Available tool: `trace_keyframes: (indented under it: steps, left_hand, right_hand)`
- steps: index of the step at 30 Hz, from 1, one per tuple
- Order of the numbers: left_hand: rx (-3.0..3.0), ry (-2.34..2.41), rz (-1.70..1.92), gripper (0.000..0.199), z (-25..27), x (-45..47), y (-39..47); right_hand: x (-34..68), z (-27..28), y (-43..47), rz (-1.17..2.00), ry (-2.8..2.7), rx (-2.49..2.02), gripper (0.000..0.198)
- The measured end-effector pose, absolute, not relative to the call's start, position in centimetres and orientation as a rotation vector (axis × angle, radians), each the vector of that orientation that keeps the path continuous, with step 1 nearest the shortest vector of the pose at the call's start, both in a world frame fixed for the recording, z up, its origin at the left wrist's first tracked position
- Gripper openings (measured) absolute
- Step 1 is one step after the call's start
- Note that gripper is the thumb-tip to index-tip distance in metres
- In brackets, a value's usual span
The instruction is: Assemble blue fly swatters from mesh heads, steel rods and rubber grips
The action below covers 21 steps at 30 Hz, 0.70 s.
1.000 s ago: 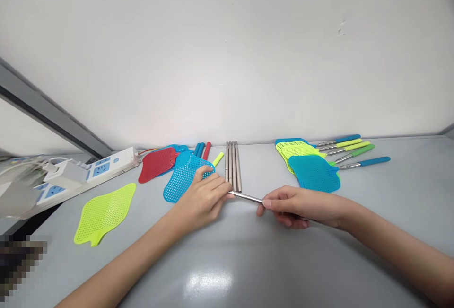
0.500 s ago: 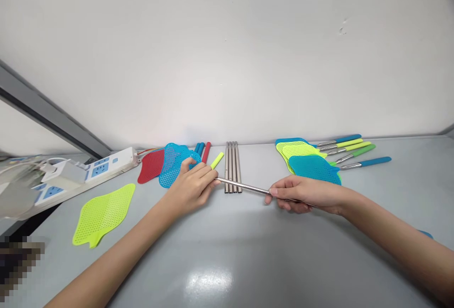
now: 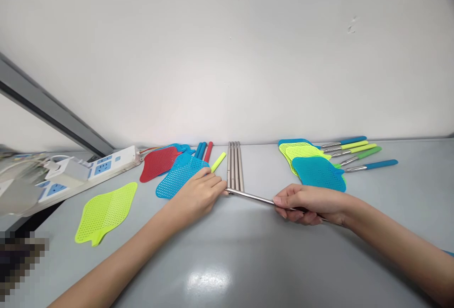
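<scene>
My left hand (image 3: 202, 193) is closed around the left end of a thin metal telescopic rod (image 3: 251, 197). A blue mesh fly swatter head (image 3: 182, 175) reaches out from under that hand; its joint with the rod is hidden by the fingers. Further right, my right hand (image 3: 301, 204) pinches the same rod between thumb and fingers. The rod runs on beneath the right wrist, and a bit of blue (image 3: 449, 253) shows past the forearm at the picture's edge. Just behind the held rod lie several loose metal rods (image 3: 234, 166) side by side.
Right of centre lie several complete fly swatters (image 3: 317, 173), overlapping. A red swatter head (image 3: 158, 163) and a yellow-green head (image 3: 106, 213) lie at left. Blue, red (image 3: 209, 152) and yellow (image 3: 218, 161) handle sleeves lie near the wall. A power strip (image 3: 102, 168) borders the left.
Both hands and the rod have shifted slightly down and to the right in view. The blue head by my left hand has swung lower, uncovering more of the red head.
</scene>
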<state>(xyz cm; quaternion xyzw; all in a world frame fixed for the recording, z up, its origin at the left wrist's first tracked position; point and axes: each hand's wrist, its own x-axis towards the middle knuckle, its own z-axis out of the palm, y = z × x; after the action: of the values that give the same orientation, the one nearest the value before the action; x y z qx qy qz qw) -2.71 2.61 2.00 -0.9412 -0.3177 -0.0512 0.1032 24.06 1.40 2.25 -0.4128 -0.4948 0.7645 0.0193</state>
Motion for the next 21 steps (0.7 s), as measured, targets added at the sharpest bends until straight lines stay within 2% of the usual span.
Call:
trace_keyframes:
  steps: [8, 21]
  left_hand:
    - [-2.852, -0.991, -0.081, 0.021, 1.5, -2.1, 1.3]
    - [-2.909, -1.084, -0.168, 0.022, 2.3, -1.8, 0.2]
  right_hand:
    - [23.8, 2.4, 1.1, 2.443, -1.452, -1.432, 0.028]
    - [23.8, 1.3, 1.5, 2.822, -1.071, -1.248, 0.022]
